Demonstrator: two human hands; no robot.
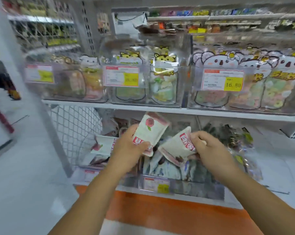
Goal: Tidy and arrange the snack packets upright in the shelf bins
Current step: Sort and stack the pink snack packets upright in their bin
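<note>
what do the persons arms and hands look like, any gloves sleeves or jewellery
Both are bare. The left hand and right hand wear no gloves, and no ring shows on the fingers, though the picture is blurred. The left forearm and right forearm show no sleeve, watch or bracelet down to the frame's lower edge.
</note>
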